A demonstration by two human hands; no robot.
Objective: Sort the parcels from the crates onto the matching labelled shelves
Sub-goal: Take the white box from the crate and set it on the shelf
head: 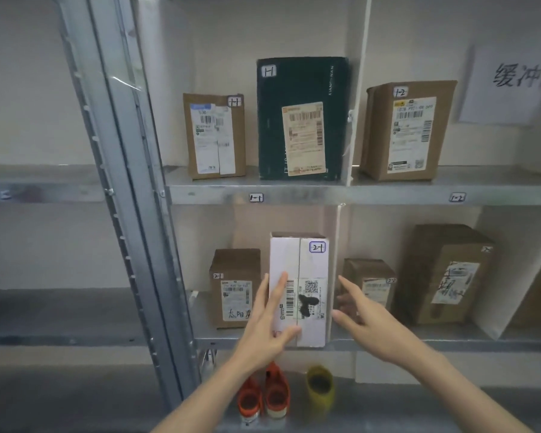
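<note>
The white parcel (pixel 306 267) marked 2-1 stands upright at the front edge of the lower shelf (pixel 450 343). The left hand (pixel 269 320) lies flat against its front face, fingers straight and together over the barcode, thumb across the lower part. The right hand (pixel 366 317) hangs just beside the parcel's right edge with its fingers spread and relaxed, holding nothing; whether it touches the box cannot be told. Just left of the left hand sits a brown parcel (pixel 235 289), also marked 2-1. Behind the right hand is a small brown parcel (pixel 369 282) marked 2-2, and further right a large brown parcel (pixel 444 276). Above both hands the upper shelf (pixel 388 195) carries a brown box (pixel 214 135) and a dark green box (pixel 300 120), both marked 1-1, and a brown box marked 1-2 (pixel 408 129). Below the wrists lie orange shoes (pixel 263 398) and a yellow cup (pixel 319 385).
</note>
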